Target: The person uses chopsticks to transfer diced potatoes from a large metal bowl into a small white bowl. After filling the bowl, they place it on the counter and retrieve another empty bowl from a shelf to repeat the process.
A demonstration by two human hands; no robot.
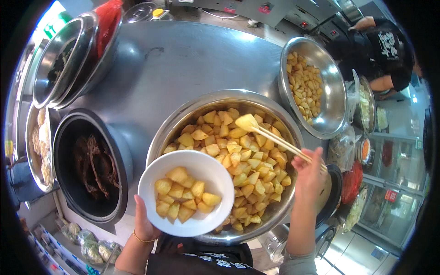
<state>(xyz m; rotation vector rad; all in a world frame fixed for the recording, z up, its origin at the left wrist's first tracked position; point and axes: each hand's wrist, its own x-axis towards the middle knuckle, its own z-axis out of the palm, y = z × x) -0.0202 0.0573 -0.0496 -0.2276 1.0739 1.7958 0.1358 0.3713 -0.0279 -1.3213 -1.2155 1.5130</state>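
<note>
My left hand (pixel 147 220) grips the rim of a white bowl (pixel 187 227) at its lower left. Several chunks of cooked potato (pixel 177 190) lie in that bowl. It is held over the near left part of a large steel basin (pixel 209 98) full of similar potato chunks (pixel 256 165). In my right hand (pixel 309 172) is a pair of wooden chopsticks (pixel 280 141). A single potato chunk (pixel 246 122) is at their tips, above the basin's heap. The white bowl hides part of the basin and its contents.
On the steel table (pixel 196 55), a second steel basin (pixel 330 92) of potato pieces stands at the far right. A black pot (pixel 120 202) with dark brown contents is at left, below stacked steel bowls (pixel 84 31). Someone in black (pixel 385 51) works at the upper right.
</note>
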